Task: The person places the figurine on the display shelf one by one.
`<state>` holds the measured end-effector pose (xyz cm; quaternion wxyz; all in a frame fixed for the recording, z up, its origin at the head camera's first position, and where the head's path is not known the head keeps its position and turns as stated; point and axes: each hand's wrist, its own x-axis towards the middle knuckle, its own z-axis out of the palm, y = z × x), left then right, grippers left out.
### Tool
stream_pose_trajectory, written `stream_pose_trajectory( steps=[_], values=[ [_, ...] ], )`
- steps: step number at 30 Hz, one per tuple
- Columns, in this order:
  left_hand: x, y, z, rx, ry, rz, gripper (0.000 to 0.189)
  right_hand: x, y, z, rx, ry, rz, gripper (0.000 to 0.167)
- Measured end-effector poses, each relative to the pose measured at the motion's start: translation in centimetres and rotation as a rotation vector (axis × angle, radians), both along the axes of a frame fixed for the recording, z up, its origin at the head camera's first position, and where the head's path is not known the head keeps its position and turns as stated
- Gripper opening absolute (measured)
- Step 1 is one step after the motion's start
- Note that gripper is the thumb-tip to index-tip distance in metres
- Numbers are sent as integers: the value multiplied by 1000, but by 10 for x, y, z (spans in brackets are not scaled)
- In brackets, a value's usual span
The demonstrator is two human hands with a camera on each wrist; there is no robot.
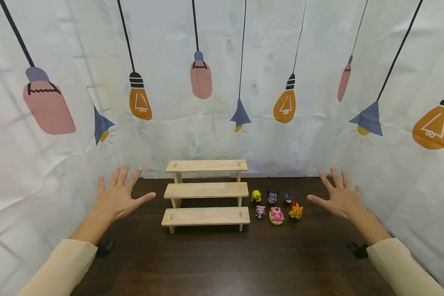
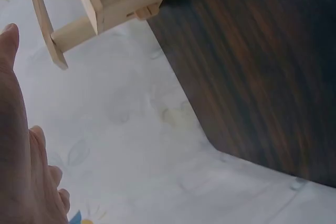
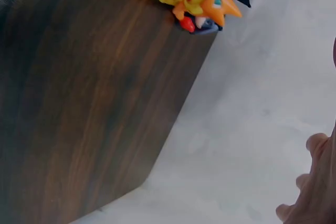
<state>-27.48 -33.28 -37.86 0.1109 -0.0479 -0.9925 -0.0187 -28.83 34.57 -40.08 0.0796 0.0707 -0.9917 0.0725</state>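
Note:
My left hand point(image 1: 116, 197) is raised with fingers spread, left of a three-tier wooden display stand point(image 1: 206, 190), and holds nothing. On the other side my right hand point(image 1: 341, 199) is likewise spread and bare, nearest to an orange and yellow figurine point(image 1: 296, 211). Beside that one stand a pink figurine on a round base point(image 1: 276, 216) and a small pink-and-purple figurine point(image 1: 260, 211). Behind them are a yellow figurine point(image 1: 256, 196), a dark-eared purple figurine point(image 1: 272, 197) and a dark blue figurine point(image 1: 287, 198). The right wrist view shows the orange figurine point(image 3: 220, 3) close up.
The stand and figurines are on a dark wooden table point(image 1: 222, 263). White fabric point(image 1: 214, 135) printed with hanging lamps encloses the back and both sides. A black strap point(image 1: 105, 248) sits at the left wrist, another strap point(image 1: 357, 250) at the right.

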Motion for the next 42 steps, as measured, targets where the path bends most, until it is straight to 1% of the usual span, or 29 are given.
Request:
stream_pose_trajectory(
  steps=[6,10,13,21,29,33,37,42],
  values=[
    [7,3,-11,-2,-11,-5,105,10,-6,-10,9,15,18,102],
    [10,6,-21,-3,-28,-7,105,16,-11,-17,-9,21,26,103],
    [12,10,-27,5,-27,-11,105,21,-13,-24,-24,26,26,103],
    [22,23,-39,74,-17,-29,103,27,-16,-43,-39,26,25,101],
    [24,29,-59,108,-9,-33,100,32,-26,-55,-61,15,25,100],
    [24,33,-69,152,-5,-30,98,32,-31,-59,-79,6,28,98],
    [23,37,-78,214,20,-23,95,31,-35,-66,-117,-13,28,96],
    [18,44,-86,333,62,-33,89,26,-36,-77,-218,-23,35,93]
  ],
)
